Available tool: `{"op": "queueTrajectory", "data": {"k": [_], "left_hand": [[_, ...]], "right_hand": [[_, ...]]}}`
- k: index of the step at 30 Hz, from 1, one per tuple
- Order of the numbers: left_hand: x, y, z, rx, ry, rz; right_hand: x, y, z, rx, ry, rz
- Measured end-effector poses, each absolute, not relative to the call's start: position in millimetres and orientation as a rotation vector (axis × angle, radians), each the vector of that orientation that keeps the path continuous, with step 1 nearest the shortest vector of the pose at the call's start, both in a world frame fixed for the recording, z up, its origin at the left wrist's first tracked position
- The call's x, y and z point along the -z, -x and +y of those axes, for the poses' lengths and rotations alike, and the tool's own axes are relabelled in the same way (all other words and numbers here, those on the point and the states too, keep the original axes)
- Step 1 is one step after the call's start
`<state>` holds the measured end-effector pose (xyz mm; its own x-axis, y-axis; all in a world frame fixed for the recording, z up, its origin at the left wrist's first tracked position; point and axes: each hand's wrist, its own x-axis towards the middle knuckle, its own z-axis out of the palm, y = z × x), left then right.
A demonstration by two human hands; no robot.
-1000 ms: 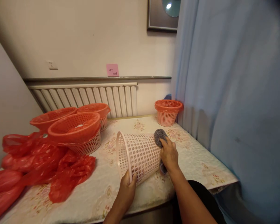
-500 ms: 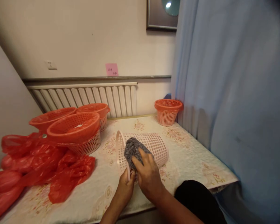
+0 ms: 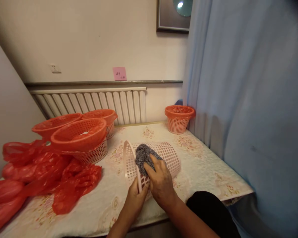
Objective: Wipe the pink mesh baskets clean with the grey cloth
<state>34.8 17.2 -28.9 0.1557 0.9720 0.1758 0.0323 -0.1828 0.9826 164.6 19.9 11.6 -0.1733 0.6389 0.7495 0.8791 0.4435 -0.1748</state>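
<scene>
A pale pink perforated basket (image 3: 170, 158) lies on its side on the covered table, its wide mouth facing left. My left hand (image 3: 136, 195) grips the near lower part of its rim, thumb on the side wall. A dark grey cloth (image 3: 144, 158) is bunched under my right hand (image 3: 161, 180), whose fingers press it against the basket's outer wall just behind the rim. Part of the basket is hidden by the cloth and my right hand.
Several baskets lined with red bags (image 3: 79, 135) stand at the left, with crumpled red plastic bags (image 3: 72, 188) before them. Another lined basket (image 3: 178, 120) stands at the back right beside a blue curtain (image 3: 238, 99). A dark rounded shape (image 3: 211, 211) is at the near edge.
The cloth and my right hand have shifted slightly right and the cloth a little up the basket wall. The basket has turned or moved slightly right with my left hand still on its rim.
</scene>
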Motion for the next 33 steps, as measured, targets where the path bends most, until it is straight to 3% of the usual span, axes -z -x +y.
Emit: {"op": "queueTrajectory", "data": {"k": [6,17,28,33], "left_hand": [[12.1,-42.3,25.4,-1.233,-1.429,1.120],[19.4,-36.6,22.5,-1.187,-1.419,1.189],[17.5,-30.1,33.8,-1.208,-1.423,1.131],[31.7,-26.9,25.8,-1.144,-1.584,1.057]], "right_hand": [[-3.9,-181.3,39.6,0.345,1.302,-1.890],[17.6,-259.4,85.4,0.326,1.910,-1.520],[3.5,-168.5,26.3,0.298,1.304,-1.894],[-3.4,-156.6,17.1,0.257,1.232,-1.922]]}}
